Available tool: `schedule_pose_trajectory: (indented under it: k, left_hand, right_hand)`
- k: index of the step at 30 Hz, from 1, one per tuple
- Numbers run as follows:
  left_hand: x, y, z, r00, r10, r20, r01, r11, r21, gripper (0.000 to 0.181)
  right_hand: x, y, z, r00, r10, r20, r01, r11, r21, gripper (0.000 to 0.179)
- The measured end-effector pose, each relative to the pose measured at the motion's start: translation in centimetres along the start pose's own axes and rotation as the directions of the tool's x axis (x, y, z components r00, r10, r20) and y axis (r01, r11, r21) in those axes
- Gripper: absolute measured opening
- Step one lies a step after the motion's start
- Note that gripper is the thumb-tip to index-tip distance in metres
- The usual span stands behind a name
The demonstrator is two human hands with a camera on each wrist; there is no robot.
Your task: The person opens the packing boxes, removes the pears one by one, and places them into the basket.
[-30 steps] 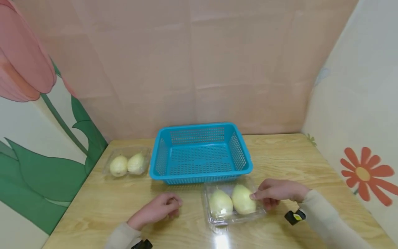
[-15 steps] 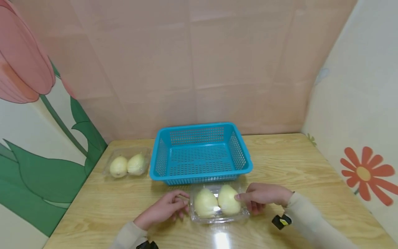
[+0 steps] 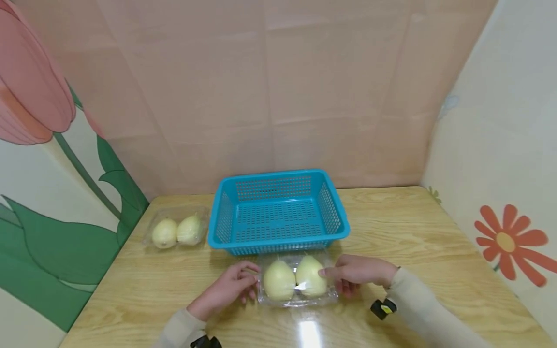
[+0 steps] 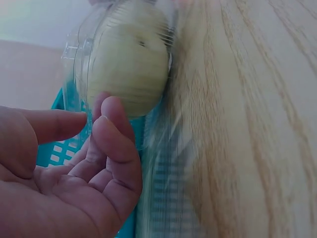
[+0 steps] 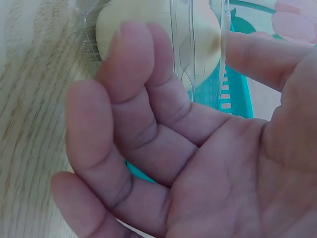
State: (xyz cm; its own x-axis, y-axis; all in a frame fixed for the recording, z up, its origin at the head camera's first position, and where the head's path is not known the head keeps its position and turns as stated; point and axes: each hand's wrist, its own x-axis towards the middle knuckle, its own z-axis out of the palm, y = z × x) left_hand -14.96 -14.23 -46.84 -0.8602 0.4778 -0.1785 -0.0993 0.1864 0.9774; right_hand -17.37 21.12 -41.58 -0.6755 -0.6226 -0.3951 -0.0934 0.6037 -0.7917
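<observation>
A clear plastic clamshell box (image 3: 300, 302) with two pale yellow pears, a left pear (image 3: 279, 281) and a right pear (image 3: 311, 277), is in front of the blue basket. My right hand (image 3: 364, 270) grips the box's right end, thumb on top and fingers curled at the side. At the left end, my left hand (image 3: 227, 289) holds the edge between thumb and curled fingers. The left wrist view has one pear (image 4: 131, 64) behind the plastic, right beyond the left fingertips (image 4: 115, 111). Close to the right fingers (image 5: 131, 64), a pear shows through the ribbed wall.
Just behind the box stands the blue perforated basket (image 3: 278, 245), with nothing inside. A second clear box (image 3: 176, 212) with two pears lies on the wooden table (image 3: 391, 217) at the left. Painted walls flank both sides, and a pinkish sheet (image 3: 270, 96) hangs behind.
My right hand has slid the box of pears leftward along the basket's front. My left hand has opened from a loose curl and met the box's left edge.
</observation>
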Motion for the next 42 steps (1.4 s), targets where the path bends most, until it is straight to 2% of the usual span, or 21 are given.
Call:
schedule_pose_trajectory:
  k: [13, 18, 20, 23, 24, 26, 28, 30, 33, 36, 42]
  left_hand:
    - [0.7, 0.1, -0.4, 0.998, -0.013, -0.063, 0.010, 0.999, -0.044, 0.034]
    - [0.7, 0.0, -0.4, 0.998, -0.014, -0.064, 0.010, 0.999, -0.053, 0.038]
    - [0.5, -0.2, -0.4, 0.998, -0.021, -0.054, 0.018, 0.998, -0.053, 0.039]
    - [0.1, -0.5, -0.5, 0.999, -0.034, -0.032, 0.032, 0.998, -0.056, 0.038]
    - [-0.1, -0.7, -0.6, 0.999, -0.040, -0.024, 0.039, 0.997, -0.061, 0.037]
    - [-0.4, -0.9, -0.6, 0.999, -0.043, -0.004, 0.043, 0.996, -0.072, 0.035]
    - [-0.7, -1.1, -0.7, 0.999, -0.044, 0.018, 0.046, 0.995, -0.091, 0.033]
    - [-1.0, -1.2, -0.7, 0.998, -0.044, 0.039, 0.048, 0.993, -0.105, 0.033]
    - [-1.3, -1.3, -0.7, 0.997, -0.042, 0.063, 0.049, 0.991, -0.121, 0.033]
    - [-1.3, -1.3, -0.7, 0.996, -0.048, 0.076, 0.057, 0.990, -0.130, 0.034]
    - [-1.1, -1.3, -0.6, 0.989, -0.048, 0.140, 0.075, 0.978, -0.196, 0.031]
  right_hand:
    - [1.1, -0.4, 0.0, 0.996, 0.032, -0.089, -0.034, 0.999, -0.023, 0.054]
    - [1.1, -0.6, 0.1, 0.990, 0.048, -0.135, -0.056, 0.997, -0.056, 0.055]
    - [1.2, -0.8, 0.3, 0.976, 0.078, -0.202, -0.096, 0.992, -0.084, 0.054]
    - [1.2, -1.4, 0.8, 0.940, 0.081, -0.330, -0.131, 0.983, -0.132, 0.048]
    - [1.2, -1.7, 1.0, 0.926, 0.052, -0.374, -0.120, 0.980, -0.161, 0.044]
    - [1.3, -2.5, 1.4, 0.903, -0.054, -0.426, -0.056, 0.969, -0.240, 0.039]
    - [1.4, -3.3, 2.0, 0.879, -0.180, -0.442, 0.030, 0.945, -0.326, 0.030]
    - [1.7, -4.3, 2.7, 0.854, -0.300, -0.424, 0.109, 0.902, -0.418, 0.025]
    - [2.3, -5.8, 3.9, 0.831, -0.417, -0.367, 0.187, 0.832, -0.522, 0.020]
    - [3.2, -7.1, 5.2, 0.819, -0.483, -0.311, 0.214, 0.759, -0.615, 0.017]
    - [4.9, -8.3, 7.7, 0.815, -0.553, -0.171, 0.275, 0.629, -0.727, 0.019]
